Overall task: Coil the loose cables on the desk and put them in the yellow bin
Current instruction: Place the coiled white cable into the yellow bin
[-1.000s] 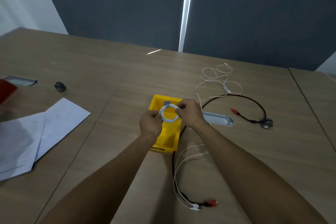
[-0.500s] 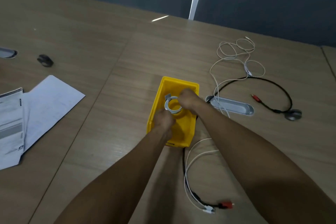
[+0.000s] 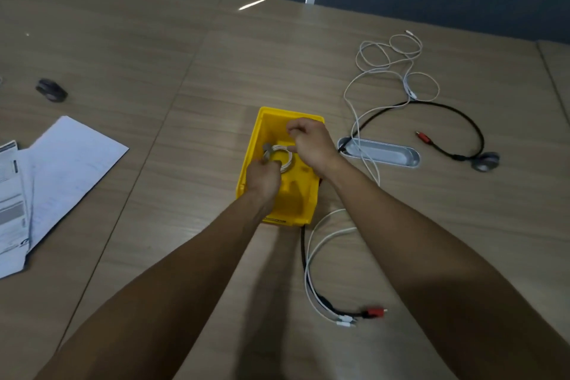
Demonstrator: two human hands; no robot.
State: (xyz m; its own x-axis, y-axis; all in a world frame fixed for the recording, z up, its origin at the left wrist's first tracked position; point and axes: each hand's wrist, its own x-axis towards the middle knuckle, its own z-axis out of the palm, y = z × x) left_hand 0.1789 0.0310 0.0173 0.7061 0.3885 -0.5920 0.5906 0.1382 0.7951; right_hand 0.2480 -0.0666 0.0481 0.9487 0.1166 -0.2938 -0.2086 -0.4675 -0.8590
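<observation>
The yellow bin (image 3: 252,145) stands on the wooden desk in the middle of the view. A coiled white cable (image 3: 285,160) with a grey plug sits low inside it. My left hand (image 3: 262,177) pinches the coil's near left side. Over the bin's right half, my right hand (image 3: 313,145) has its fingertips on the coil's far right edge. Loose cables lie to the right: a thin white cable (image 3: 387,54) in tangled loops, a black cable (image 3: 472,123) with a red plug, and a white cable (image 3: 310,256) beside the bin's near corner.
A silver oval cable port (image 3: 382,155) is set in the desk right of the bin. A round grey puck (image 3: 486,161) ends the black cable. Red and white plugs (image 3: 370,315) lie near my right forearm. Papers (image 3: 71,160) and a small black object (image 3: 51,93) lie at the left.
Both hands have lowered the white coil from above the bin down into it. The view has tilted further down toward the desk.
</observation>
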